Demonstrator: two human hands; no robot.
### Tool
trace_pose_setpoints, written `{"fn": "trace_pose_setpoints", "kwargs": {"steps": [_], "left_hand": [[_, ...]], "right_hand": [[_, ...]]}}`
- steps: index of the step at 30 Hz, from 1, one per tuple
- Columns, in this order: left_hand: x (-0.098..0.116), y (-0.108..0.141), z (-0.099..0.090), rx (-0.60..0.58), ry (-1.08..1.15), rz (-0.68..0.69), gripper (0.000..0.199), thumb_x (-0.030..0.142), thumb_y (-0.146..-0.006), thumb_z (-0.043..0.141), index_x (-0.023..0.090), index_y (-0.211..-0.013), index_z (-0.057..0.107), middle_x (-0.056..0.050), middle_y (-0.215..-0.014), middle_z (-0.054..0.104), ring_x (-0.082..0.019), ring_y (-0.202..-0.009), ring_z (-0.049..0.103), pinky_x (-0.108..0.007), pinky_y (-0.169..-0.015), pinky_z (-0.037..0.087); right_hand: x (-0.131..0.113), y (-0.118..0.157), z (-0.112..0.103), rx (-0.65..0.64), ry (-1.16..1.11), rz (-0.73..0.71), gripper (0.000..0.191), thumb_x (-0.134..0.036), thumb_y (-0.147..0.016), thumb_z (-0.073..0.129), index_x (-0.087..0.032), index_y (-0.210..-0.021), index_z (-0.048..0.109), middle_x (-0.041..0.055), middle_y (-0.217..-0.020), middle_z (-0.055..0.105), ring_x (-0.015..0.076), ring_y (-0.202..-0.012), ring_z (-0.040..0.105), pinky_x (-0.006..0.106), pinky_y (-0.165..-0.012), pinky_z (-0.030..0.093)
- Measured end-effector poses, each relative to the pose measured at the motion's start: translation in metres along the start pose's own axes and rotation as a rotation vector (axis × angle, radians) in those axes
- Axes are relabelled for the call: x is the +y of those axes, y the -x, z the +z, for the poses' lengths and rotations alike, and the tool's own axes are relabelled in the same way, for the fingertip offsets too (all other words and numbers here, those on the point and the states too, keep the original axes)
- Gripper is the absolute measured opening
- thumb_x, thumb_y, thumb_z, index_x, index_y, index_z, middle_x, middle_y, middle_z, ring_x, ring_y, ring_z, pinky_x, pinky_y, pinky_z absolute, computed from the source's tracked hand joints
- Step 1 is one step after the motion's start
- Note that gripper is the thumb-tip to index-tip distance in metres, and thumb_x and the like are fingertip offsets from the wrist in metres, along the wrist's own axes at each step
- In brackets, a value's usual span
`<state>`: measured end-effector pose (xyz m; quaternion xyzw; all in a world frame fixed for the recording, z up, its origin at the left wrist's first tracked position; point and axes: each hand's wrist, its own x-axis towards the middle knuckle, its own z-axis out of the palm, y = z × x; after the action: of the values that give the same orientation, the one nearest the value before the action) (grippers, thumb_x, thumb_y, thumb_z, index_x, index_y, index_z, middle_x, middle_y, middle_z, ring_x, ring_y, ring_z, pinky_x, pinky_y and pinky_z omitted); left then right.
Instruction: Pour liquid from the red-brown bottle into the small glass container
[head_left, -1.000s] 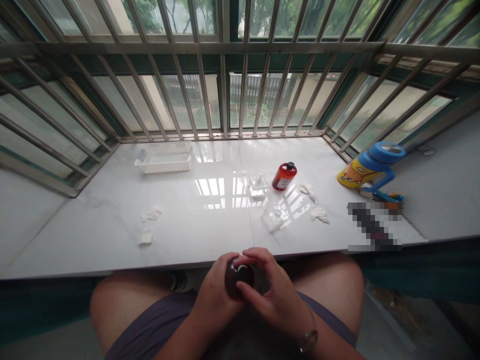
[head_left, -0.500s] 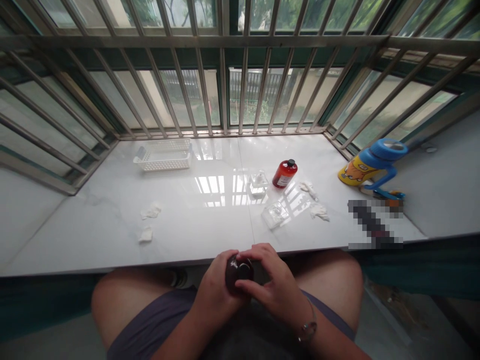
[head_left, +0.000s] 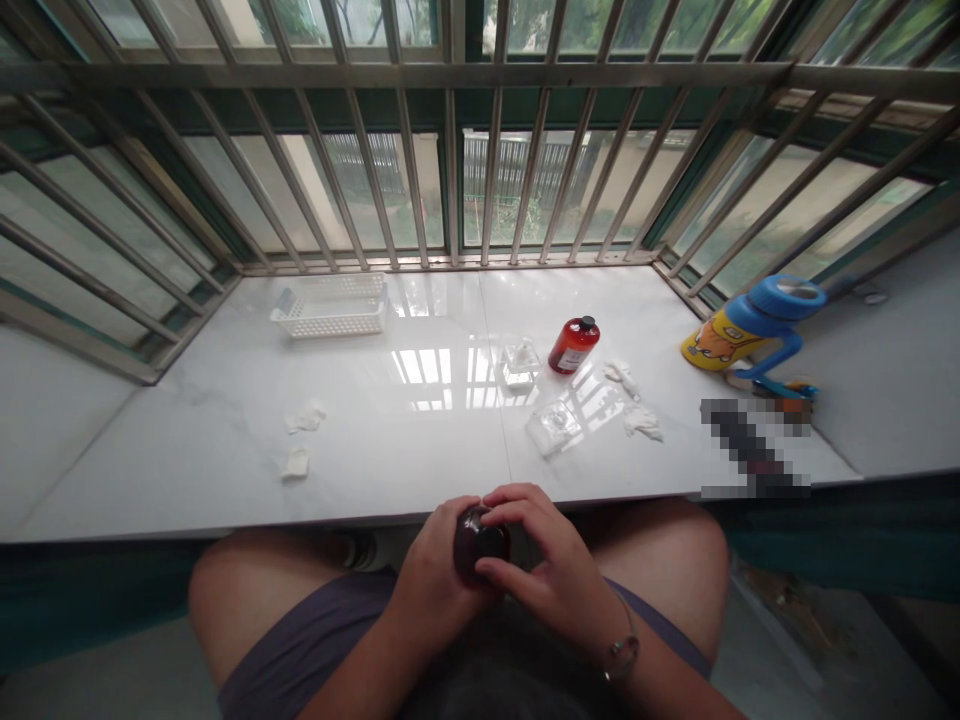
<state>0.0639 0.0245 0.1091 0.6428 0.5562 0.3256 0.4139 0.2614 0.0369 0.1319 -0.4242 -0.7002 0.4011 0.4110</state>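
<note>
Just below the ledge's front edge, over my lap, I hold a dark red bottle (head_left: 469, 540) with a black cap (head_left: 491, 541) facing up. My left hand (head_left: 431, 565) is wrapped round the bottle's side. The thumb and fingers of my right hand (head_left: 551, 555) curve about the cap from the other side; some of the contact is hidden. On the ledge ahead stands a second red bottle (head_left: 574, 346) with a black cap and a white label. Two clear glass containers are near it, one upright (head_left: 520, 365) and one tipped over (head_left: 553, 428).
The white ledge (head_left: 405, 450) holds a white plastic basket (head_left: 334, 318) at back left. Crumpled tissues lie at left (head_left: 305, 418) and right (head_left: 643, 422). A blue and yellow flask (head_left: 742, 322) stands at right, beside a blurred-out dark object (head_left: 750, 445). Metal bars (head_left: 450, 180) enclose the back.
The view has shifted slightly. Both hands keep nearly the same hold on the bottle, and nothing on the ledge has moved.
</note>
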Motion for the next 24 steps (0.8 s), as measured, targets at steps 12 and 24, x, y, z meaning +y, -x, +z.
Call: {"fn": "trace_pose_setpoints", "kwargs": {"steps": [12,24], "left_hand": [[-0.0025,-0.0011,0.0001,-0.013,-0.011,-0.014,0.066,0.035,-0.072,0.085,0.025,-0.132,0.06,-0.011,-0.131,0.074,-0.032,-0.115,0.074,-0.048,-0.102,0.06],[-0.0001,-0.0017,-0.0027,0.019,-0.016,-0.042,0.069,0.029,-0.067,0.088,0.026,-0.131,0.061,-0.008,-0.126,0.077,-0.031,-0.108,0.077,-0.044,-0.097,0.062]], "right_hand": [[0.0011,0.001,-0.0004,0.0,-0.046,0.03,0.044,-0.032,-0.088,0.086,-0.031,-0.126,0.066,0.0082,-0.134,0.066,0.0257,-0.127,0.064,0.043,-0.112,0.052],[-0.0003,0.0036,-0.0008,0.041,-0.034,0.067,0.034,-0.033,-0.089,0.084,-0.028,-0.117,0.065,0.0098,-0.132,0.066,0.0269,-0.124,0.066,0.042,-0.108,0.054]]}}
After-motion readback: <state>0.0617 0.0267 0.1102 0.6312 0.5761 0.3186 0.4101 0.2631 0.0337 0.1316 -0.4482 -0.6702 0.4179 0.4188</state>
